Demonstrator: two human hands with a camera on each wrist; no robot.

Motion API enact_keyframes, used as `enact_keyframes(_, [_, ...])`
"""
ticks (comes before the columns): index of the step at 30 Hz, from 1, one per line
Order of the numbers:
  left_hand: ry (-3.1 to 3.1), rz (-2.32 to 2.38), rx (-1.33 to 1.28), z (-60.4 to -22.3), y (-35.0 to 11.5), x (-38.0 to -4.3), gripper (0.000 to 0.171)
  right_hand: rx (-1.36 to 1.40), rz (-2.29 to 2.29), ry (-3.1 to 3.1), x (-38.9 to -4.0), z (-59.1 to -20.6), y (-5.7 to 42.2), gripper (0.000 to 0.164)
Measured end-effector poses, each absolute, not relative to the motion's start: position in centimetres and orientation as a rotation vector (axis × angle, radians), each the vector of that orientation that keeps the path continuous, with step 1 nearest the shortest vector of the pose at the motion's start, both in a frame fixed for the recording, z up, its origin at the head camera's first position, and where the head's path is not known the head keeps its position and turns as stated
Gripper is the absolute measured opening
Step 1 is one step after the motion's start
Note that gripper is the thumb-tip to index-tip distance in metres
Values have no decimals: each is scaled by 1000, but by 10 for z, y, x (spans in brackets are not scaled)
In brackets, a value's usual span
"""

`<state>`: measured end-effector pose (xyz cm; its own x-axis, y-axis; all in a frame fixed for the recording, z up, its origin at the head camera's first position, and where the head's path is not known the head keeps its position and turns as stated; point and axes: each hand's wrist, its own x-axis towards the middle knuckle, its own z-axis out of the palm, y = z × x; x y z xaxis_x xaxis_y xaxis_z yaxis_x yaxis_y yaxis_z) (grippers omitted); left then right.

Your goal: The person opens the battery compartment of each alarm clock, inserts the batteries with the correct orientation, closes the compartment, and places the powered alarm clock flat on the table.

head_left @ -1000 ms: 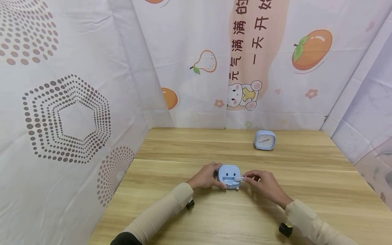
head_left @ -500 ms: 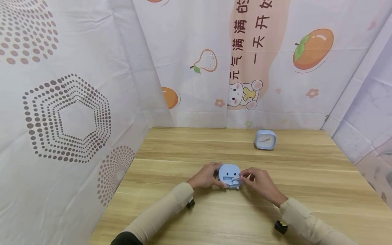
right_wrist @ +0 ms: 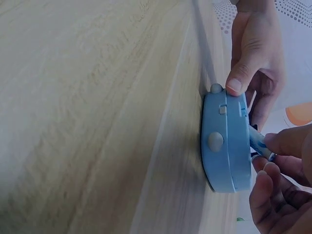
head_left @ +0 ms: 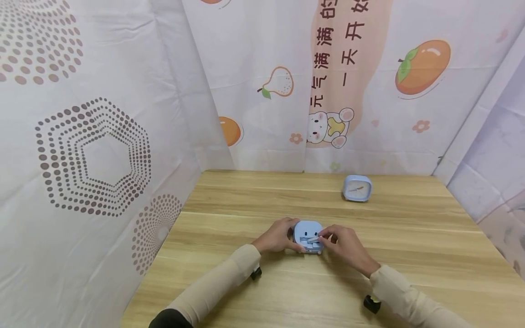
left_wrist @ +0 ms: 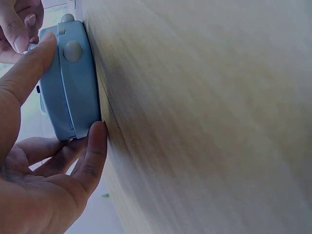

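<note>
A light blue alarm clock [head_left: 307,226] lies face down on the wooden table, its back up and its battery compartment uncovered. My left hand [head_left: 276,237] grips its left side, thumb at the lower edge and fingers round the far edge. Between thumb and fingertips my right hand [head_left: 344,244] pinches a battery [right_wrist: 260,142]. That battery slants down, its far end in the compartment and its near end raised by the fingers. In the left wrist view the clock's small round feet [left_wrist: 72,51] show along its side.
A second light blue clock [head_left: 357,188] stands upright toward the back right of the table [head_left: 246,196]. Printed curtains [head_left: 262,136] hang behind the table and along its left and right sides.
My right hand has moved left, bringing the battery from the clock's right edge into the compartment at a slant. The left hand keeps its grip on the clock.
</note>
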<state>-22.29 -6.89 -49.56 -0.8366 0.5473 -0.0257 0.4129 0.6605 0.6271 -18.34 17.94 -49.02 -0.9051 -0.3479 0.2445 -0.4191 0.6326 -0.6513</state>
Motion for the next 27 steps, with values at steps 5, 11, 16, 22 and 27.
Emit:
enact_keyframes(5, [2653,945,768,-495,-68,-222,90,651,1138,-2755,-183,-492,172,8])
enact_keyframes(11, [2652,940,777,-495,-67,-223,88,646,1105,-2736,-182,-491,169,9])
enact_keyframes(16, [2668,923,792,-495,-68,-223,84,608,1109,-2742,-181,-492,168,10])
enact_keyframes(22, [2668,939,793,-496,-69,-223,84,478,1152,-2746,-179,-492,165,8])
enact_keyframes(27, [2666,948,800,-497,-69,-224,86,557,1087,-2735,-179,-489,167,8])
